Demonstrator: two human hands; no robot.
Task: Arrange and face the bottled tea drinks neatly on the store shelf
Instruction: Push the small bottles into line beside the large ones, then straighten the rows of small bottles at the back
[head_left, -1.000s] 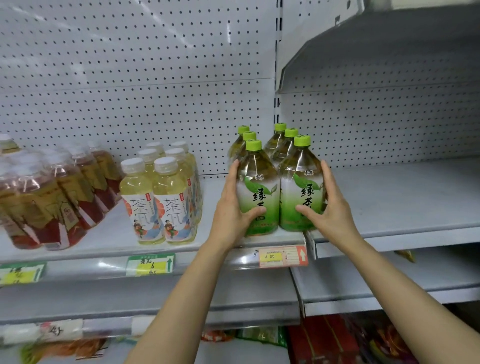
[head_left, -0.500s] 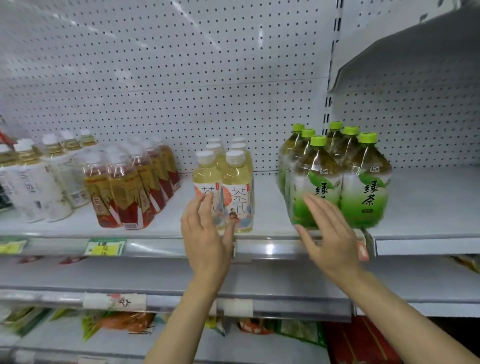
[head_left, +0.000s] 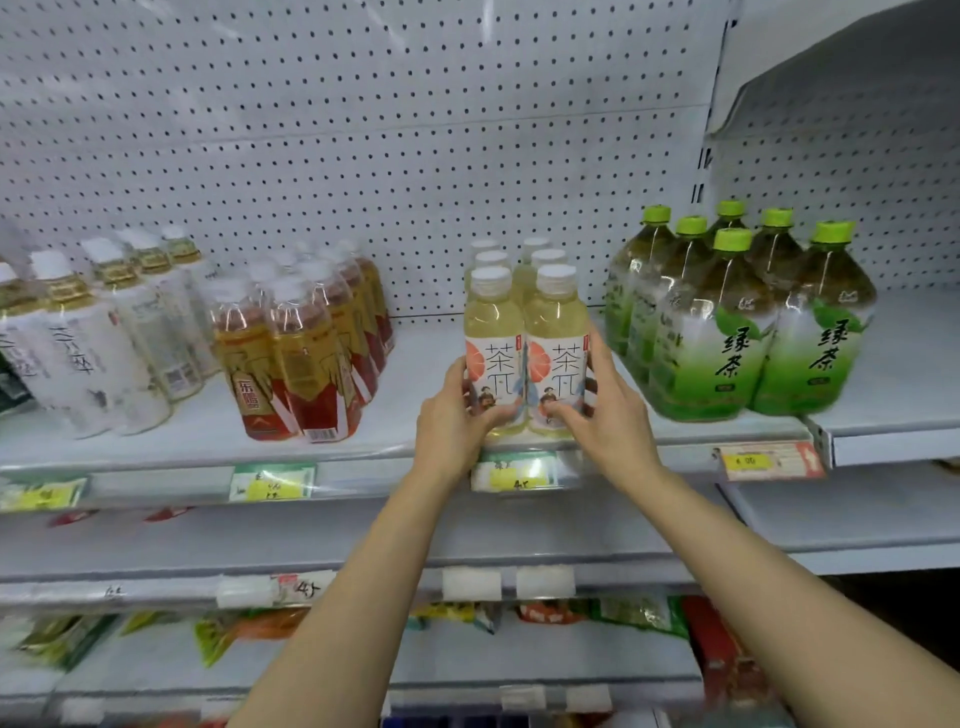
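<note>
at twelve o'clock you face white pegboard (head_left: 363, 130). price tags (head_left: 272, 482) line the rail at six, an orange one (head_left: 769, 460) at four; blurred snack packets (head_left: 249, 631) lie lowest.

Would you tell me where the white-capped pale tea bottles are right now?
In the head view, the white-capped pale tea bottles stand mid-shelf, between the red-labelled bottles and green-capped bottles, gripped by the left hand and right hand.
</note>
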